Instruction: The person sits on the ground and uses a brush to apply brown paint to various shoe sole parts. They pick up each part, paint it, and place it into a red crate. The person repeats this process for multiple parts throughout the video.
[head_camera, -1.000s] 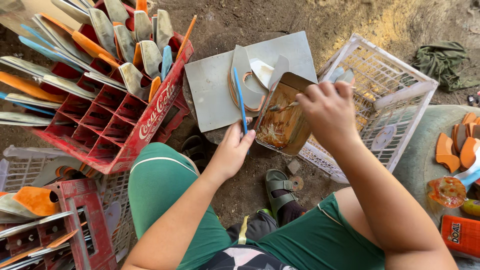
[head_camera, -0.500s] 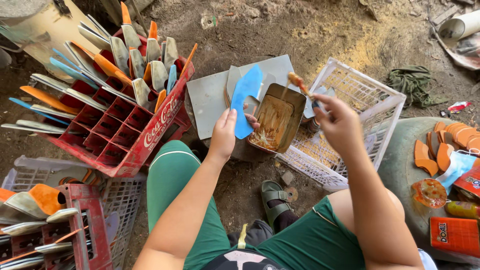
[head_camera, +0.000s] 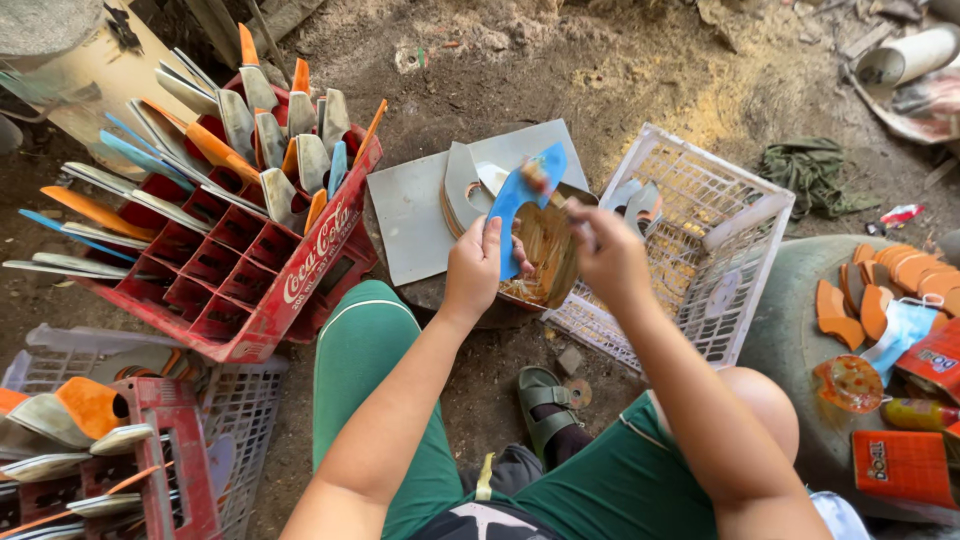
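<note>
Bare dirt floor (head_camera: 640, 80) all round. Over the glue tin (head_camera: 545, 255), the left hand (head_camera: 478, 262) grips a blue sole (head_camera: 520, 200) upright; the right hand (head_camera: 605, 250) pinches a brush, mostly hidden. Red crate (head_camera: 250, 270) crowds the tin's left, white basket (head_camera: 700, 230) touches its right edge.

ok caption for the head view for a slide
Left hand holds a blue sole-shaped piece while the right hand brushes it over a glue tin.

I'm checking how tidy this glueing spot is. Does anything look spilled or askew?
Yes: the red crate is propped at a tilt, its sole pieces sticking out unevenly. The glue tin beside the blue sole in the left hand is smeared inside.
</note>
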